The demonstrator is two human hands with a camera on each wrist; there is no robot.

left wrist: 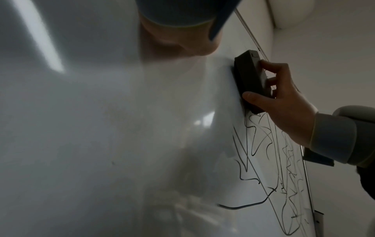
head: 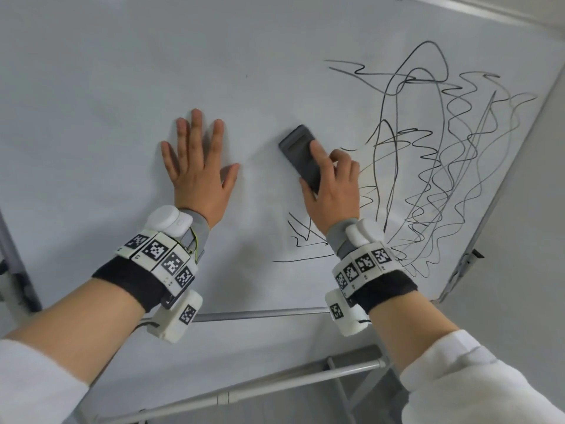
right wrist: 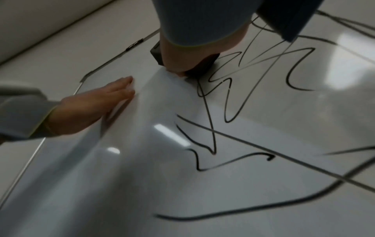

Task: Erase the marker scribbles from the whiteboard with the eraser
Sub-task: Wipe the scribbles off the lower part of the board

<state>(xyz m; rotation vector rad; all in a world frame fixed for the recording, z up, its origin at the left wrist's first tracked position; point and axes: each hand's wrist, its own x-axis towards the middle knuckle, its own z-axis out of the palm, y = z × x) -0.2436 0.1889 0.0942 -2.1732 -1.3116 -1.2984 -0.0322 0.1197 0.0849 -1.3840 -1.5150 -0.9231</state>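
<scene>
The left hand point(head: 198, 166) lies flat on the whiteboard point(head: 122, 87), palm down, fingers straight and spread, thumb splayed out toward the right; the forearm reaches up from the lower left with a black band and white marker blocks at the wrist. To its right, well apart from it, the right hand point(head: 331, 185) clamps the dark grey eraser point(head: 301, 154), thumb along its near left edge and curled fingers over its back and far side, the pad face pressed against the board. The eraser stands tilted, its long axis running up and to the left, just at the left border of the black marker scribbles point(head: 443, 142), which cover the right part of the board in loops and wavy lines down to a long stroke beneath the right wrist. The left wrist view shows the eraser point(left wrist: 250, 80) edge-on, flush against the board, with the right hand's thumb point(left wrist: 261, 98) at its lower end and fingertips on its back. The right wrist view shows the left hand point(right wrist: 95, 107) side-on, flat on the board, and thick scribble strokes point(right wrist: 233, 154) close up; the eraser there is mostly hidden behind the hand.
</scene>
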